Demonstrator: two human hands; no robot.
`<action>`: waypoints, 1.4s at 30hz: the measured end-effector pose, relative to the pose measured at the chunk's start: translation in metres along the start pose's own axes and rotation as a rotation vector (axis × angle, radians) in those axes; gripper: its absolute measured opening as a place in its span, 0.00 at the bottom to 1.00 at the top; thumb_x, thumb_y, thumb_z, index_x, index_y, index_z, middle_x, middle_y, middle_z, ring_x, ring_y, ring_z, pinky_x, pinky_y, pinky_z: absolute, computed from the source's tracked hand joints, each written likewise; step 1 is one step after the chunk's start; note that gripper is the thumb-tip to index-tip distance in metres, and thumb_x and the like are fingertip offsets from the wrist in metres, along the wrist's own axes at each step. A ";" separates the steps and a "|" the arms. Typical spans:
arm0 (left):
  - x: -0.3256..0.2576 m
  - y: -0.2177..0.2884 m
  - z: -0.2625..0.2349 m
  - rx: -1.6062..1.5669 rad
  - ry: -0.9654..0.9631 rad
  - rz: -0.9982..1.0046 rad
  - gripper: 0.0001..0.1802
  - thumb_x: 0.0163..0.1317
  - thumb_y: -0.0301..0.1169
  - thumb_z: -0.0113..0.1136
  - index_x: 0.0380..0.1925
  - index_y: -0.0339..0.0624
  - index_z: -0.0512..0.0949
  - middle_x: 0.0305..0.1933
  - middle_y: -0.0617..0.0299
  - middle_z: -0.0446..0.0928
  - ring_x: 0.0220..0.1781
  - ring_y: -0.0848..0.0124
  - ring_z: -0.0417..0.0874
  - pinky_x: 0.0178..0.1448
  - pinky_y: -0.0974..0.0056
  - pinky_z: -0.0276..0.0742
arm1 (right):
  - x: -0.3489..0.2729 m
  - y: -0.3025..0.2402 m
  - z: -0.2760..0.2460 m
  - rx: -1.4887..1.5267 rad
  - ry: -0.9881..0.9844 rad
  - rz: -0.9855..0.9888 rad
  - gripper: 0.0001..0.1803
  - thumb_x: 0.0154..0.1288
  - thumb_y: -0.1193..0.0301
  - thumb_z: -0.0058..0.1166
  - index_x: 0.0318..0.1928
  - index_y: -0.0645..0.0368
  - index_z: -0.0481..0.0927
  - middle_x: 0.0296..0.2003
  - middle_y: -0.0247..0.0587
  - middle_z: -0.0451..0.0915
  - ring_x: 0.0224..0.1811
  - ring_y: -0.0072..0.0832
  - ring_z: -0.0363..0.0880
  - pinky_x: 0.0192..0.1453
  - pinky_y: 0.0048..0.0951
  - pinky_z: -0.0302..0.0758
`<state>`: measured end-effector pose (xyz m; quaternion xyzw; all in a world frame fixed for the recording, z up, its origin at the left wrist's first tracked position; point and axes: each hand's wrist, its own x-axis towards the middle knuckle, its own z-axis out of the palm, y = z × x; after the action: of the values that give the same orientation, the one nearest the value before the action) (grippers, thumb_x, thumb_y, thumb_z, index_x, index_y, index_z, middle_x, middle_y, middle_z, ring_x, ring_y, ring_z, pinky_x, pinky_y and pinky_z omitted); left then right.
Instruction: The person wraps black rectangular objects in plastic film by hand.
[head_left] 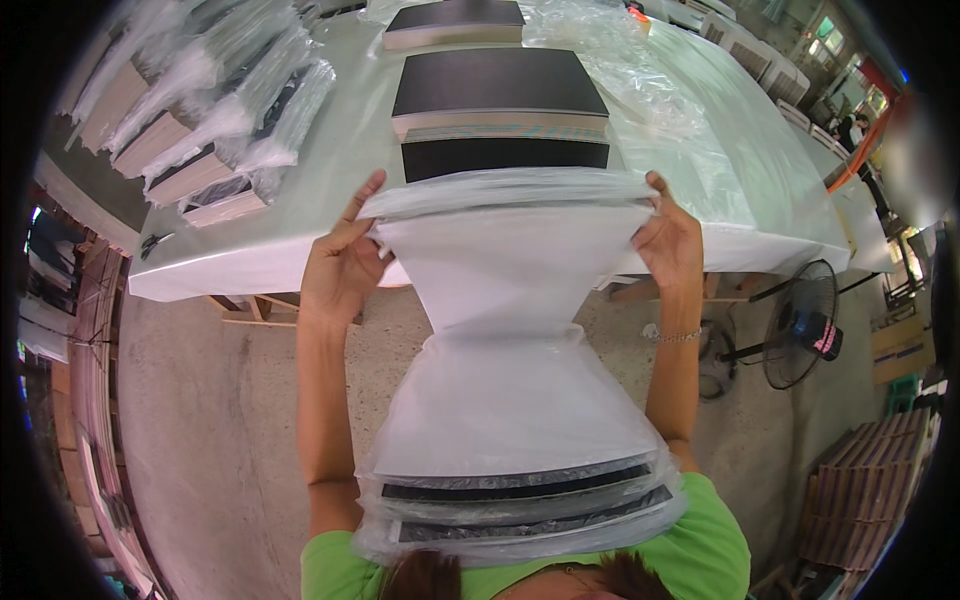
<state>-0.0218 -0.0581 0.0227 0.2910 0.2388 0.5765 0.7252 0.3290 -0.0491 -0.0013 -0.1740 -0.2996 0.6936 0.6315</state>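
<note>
My left hand [342, 268] and my right hand [672, 243] grip the two sides of a folded band of clear plastic wrap [510, 193] at the table's near edge. White sheeting [500, 260] runs from this band toward my chest, narrowing in the middle. Its near part [515, 405] lies under clear film, with dark strips [520, 485] showing near my body. Just beyond my hands stands a stack of boards [500, 85] with a dark top and pale edges. A black board face [505, 158] shows in front of it, partly covered by the plastic.
The table [700, 245] has a pale cover. Several plastic-wrapped board stacks [190, 165] lie at the left, with scissors [152, 246] near the corner. Another dark-topped stack [455, 22] is farther back. Loose clear film [640, 90] spreads to the right. A fan [802, 325] stands at right.
</note>
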 end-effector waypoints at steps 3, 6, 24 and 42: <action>-0.012 -0.014 -0.037 -0.142 -0.120 -0.133 0.28 0.62 0.26 0.42 0.63 0.33 0.55 0.58 0.51 0.65 0.60 0.67 0.66 0.67 0.64 0.55 | -0.020 0.015 -0.007 0.041 0.029 0.169 0.15 0.57 0.74 0.49 0.46 0.61 0.72 0.35 0.39 0.76 0.38 0.24 0.75 0.38 0.23 0.74; -0.036 -0.038 -0.065 0.044 -0.131 -0.219 0.25 0.59 0.27 0.48 0.56 0.31 0.62 0.55 0.51 0.67 0.56 0.68 0.70 0.63 0.65 0.63 | -0.044 0.031 -0.032 -0.054 0.051 0.249 0.14 0.58 0.73 0.51 0.46 0.60 0.72 0.35 0.36 0.75 0.35 0.22 0.75 0.37 0.22 0.74; -0.056 -0.202 -0.232 0.638 0.366 -0.129 0.12 0.65 0.34 0.48 0.42 0.40 0.73 0.27 0.66 0.71 0.27 0.82 0.70 0.30 0.75 0.65 | -0.097 0.165 -0.150 -0.517 0.436 0.473 0.13 0.62 0.70 0.52 0.47 0.59 0.72 0.28 0.28 0.72 0.27 0.15 0.71 0.31 0.16 0.67; -0.043 -0.231 -0.255 0.731 0.414 -0.225 0.18 0.67 0.39 0.45 0.51 0.40 0.69 0.39 0.59 0.73 0.35 0.74 0.73 0.42 0.69 0.70 | 0.043 -0.009 -0.101 -1.863 0.761 -0.703 0.10 0.58 0.65 0.54 0.39 0.54 0.77 0.36 0.41 0.74 0.43 0.38 0.70 0.50 0.42 0.62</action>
<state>-0.0440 -0.1005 -0.3206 0.3792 0.5978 0.4176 0.5696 0.3921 0.0131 -0.0668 -0.6975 -0.5283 -0.1303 0.4663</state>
